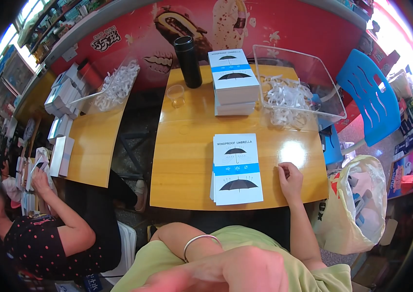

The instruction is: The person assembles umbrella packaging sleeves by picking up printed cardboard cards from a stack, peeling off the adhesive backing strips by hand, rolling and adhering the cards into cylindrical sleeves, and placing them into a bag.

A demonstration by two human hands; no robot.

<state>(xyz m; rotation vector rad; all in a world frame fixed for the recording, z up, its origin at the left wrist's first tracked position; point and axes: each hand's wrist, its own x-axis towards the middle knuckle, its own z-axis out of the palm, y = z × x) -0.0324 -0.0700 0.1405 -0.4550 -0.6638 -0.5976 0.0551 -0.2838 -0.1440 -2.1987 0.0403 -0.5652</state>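
Observation:
My left hand [252, 267] is raised close to the camera at the bottom, blurred, with its fingers hidden. A silver bangle [194, 241] circles that arm. My right hand [290, 181] rests on the table near its front right edge, fingers curled in, nothing visible in them. Left of it lies a small stack of white printed sheets [237, 151], marked "WINDPROOF UMBRELLA", with a blue band and umbrella drawings. Neither hand touches this stack. Farther back stands a taller stack of the same print [237, 95].
The wooden table [182, 160] also bears a black bottle [187, 63], a clear cup [176, 96] and a clear bin [308, 115] of white paper strips. Right are a blue chair [369, 97] and a full bag [338, 224]. A person [50, 238] sits left by another table [94, 151].

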